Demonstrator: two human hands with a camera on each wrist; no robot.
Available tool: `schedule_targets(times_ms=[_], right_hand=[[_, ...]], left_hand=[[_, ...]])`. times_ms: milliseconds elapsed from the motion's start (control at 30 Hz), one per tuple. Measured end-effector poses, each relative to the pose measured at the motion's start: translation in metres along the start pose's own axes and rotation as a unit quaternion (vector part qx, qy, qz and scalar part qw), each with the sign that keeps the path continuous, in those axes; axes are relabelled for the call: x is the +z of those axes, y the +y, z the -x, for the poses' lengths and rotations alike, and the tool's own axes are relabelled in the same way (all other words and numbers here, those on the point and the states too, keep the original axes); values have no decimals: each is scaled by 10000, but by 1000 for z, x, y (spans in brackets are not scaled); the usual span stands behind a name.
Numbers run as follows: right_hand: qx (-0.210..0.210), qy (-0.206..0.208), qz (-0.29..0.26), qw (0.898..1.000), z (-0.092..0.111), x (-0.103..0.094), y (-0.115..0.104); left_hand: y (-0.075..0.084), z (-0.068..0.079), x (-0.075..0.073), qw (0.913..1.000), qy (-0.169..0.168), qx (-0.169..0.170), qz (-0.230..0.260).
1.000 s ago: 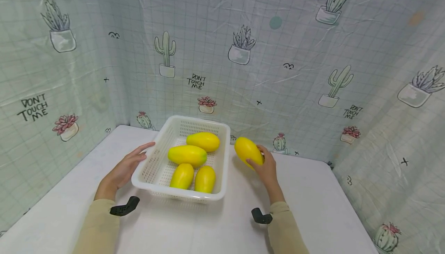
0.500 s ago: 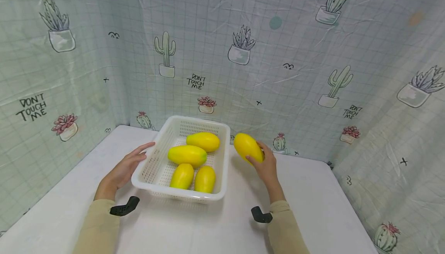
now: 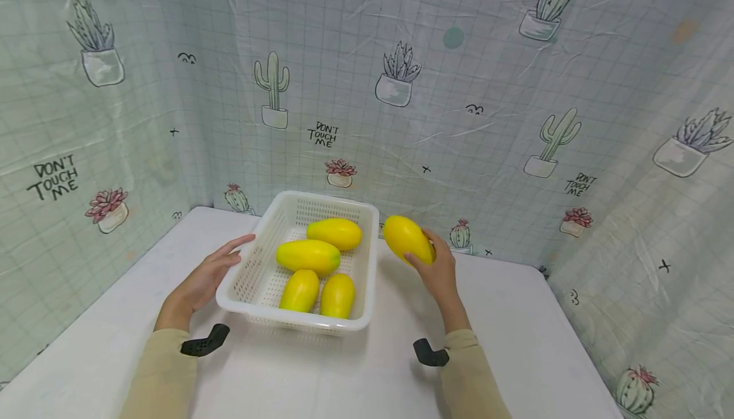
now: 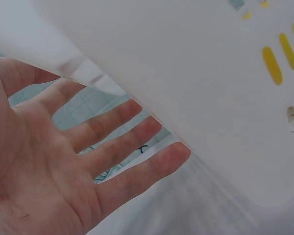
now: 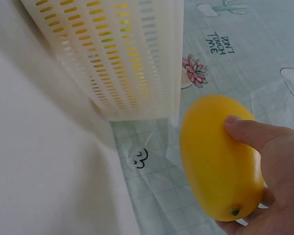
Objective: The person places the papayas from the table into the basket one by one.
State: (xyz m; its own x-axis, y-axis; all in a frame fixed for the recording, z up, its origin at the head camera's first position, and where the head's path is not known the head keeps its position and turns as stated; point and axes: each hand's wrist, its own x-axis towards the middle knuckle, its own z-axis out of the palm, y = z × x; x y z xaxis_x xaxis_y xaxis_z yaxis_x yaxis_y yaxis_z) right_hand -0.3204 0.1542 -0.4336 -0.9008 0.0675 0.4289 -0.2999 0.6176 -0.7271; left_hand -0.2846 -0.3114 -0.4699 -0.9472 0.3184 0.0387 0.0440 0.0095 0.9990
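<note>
My right hand (image 3: 439, 272) grips a smooth yellow mango (image 3: 408, 239) just right of the white plastic basket (image 3: 371, 291). In the right wrist view the thumb lies on top of the mango (image 5: 220, 156), the other fingers pass beneath it, and a small dark stem spot shows at its near end. My left hand (image 3: 202, 281) is at the basket's left side, fingers extended. Seen from the left wrist, those straight fingertips (image 4: 175, 154) meet the basket's outer wall (image 4: 186, 73). Inside the basket lie several more yellow mangoes (image 3: 308, 257), one with a greenish end.
The basket stands on a white-covered table (image 3: 504, 336), its perforated walls rising to a wide rim. A curtain (image 3: 459, 132) printed with potted cacti hangs behind the table and along both sides. Each wrist carries a black device (image 3: 205, 340).
The right hand has raised its mango slightly and brought it a little leftward, closer to the basket rim. The left hand, basket and mangoes inside have stayed put.
</note>
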Motion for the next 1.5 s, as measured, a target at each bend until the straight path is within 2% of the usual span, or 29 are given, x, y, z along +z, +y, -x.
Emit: schedule_targets(times_ms=[433, 1500], right_hand=[[-433, 181, -53, 9989, -1, 0, -10], [-716, 56, -209, 9972, -6, 14, -41]], left_hand=[[-2, 0, -1, 9999, -73, 60, 36], [-5, -3, -5, 9999, -125, 69, 27]])
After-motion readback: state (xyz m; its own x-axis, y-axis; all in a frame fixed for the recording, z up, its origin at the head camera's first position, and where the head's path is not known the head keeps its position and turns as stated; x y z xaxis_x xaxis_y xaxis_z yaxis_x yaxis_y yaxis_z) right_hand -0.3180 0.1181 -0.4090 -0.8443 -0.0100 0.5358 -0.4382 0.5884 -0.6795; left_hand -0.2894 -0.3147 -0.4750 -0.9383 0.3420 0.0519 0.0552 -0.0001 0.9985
